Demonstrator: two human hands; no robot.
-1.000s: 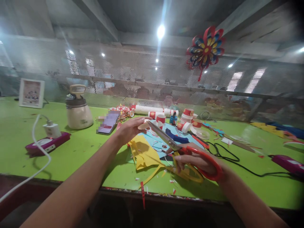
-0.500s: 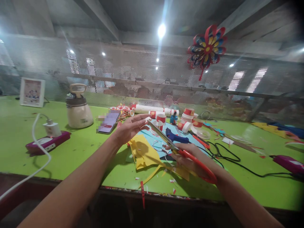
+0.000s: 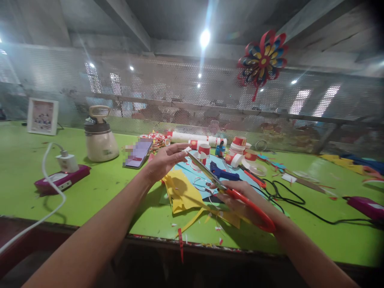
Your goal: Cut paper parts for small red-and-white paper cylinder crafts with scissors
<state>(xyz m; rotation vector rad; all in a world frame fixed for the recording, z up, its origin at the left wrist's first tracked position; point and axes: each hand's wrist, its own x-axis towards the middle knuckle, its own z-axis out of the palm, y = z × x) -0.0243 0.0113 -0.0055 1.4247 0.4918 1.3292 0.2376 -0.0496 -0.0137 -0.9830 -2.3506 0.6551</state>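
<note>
Between the fingertips of my left hand [image 3: 163, 160] is a small white piece [image 3: 187, 149], perhaps paper; most of it is hidden. My right hand [image 3: 237, 196] is closed around the red handles of a pair of scissors [image 3: 210, 174]. Their blades point up and left, with the tips close to the white piece. Below both hands lie yellow sheets [image 3: 181, 192] with cut edges, on top of light blue paper [image 3: 207, 191]. A blue glue gun [image 3: 223, 173] lies just beyond the scissors. Behind it stand red and white paper cups [image 3: 204, 150].
A phone [image 3: 139, 154] and a beige kettle-shaped jug [image 3: 102, 144] stand left on the green table [image 3: 105, 192]. Purple power strips [image 3: 63, 178] sit at both sides. Black cable [image 3: 295, 198] curls at right. A paper flower [image 3: 264, 60] hangs above. Scraps line the front edge.
Both hands, the scissors and the white piece keep almost the same places. The whole view has shifted very slightly.
</note>
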